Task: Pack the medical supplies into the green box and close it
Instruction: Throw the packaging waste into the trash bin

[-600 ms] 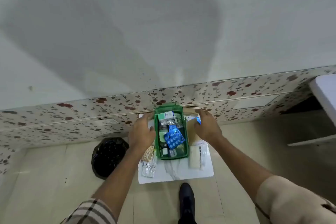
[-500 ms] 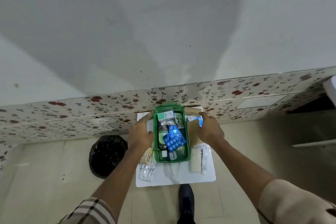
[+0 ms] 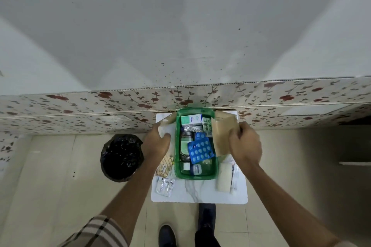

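Green box (image 3: 195, 174) open between both hands, left fingers (image 3: 165, 137) clutching white cloth (image 3: 163, 127), right fingers (image 3: 240, 129) gripping brown flap (image 3: 222, 134)

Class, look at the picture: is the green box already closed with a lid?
No, the green box stands open, with the blue blister pack and other packets visible inside.

Right hand (image 3: 245, 142) covers part of the brown sheet (image 3: 222, 134); carton (image 3: 191, 120) print too small to read

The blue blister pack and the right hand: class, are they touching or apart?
Apart. The head view shows the blue blister pack lying inside the green box, while the right hand grips a brown flap outside the box wall.
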